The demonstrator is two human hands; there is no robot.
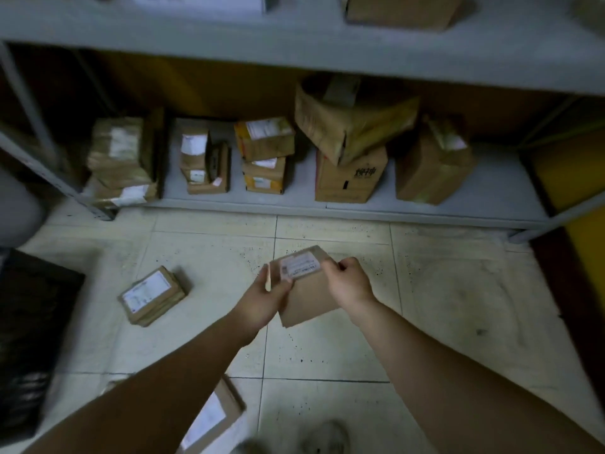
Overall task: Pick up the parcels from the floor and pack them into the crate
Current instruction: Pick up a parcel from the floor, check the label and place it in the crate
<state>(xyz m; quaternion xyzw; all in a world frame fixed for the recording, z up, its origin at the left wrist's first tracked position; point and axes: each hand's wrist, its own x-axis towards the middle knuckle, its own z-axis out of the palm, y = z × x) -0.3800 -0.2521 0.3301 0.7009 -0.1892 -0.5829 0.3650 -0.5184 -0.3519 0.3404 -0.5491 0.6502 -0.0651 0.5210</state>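
Note:
A small brown cardboard parcel (307,299) with a white label on top is held above the tiled floor, in the middle of the view. My left hand (266,298) grips its left side and my right hand (348,283) grips its right top corner. A second flat labelled parcel (152,294) lies on the floor to the left. A third parcel (212,417) lies on the floor near the bottom, partly hidden under my left forearm. A dark crate (29,339) sits at the left edge.
A grey metal shelf (294,199) runs across the back, its bottom level loaded with several taped cardboard boxes. A larger tilted box (353,122) rests on another there. A yellow surface (576,178) stands at the right. A shoe (325,437) shows at the bottom.

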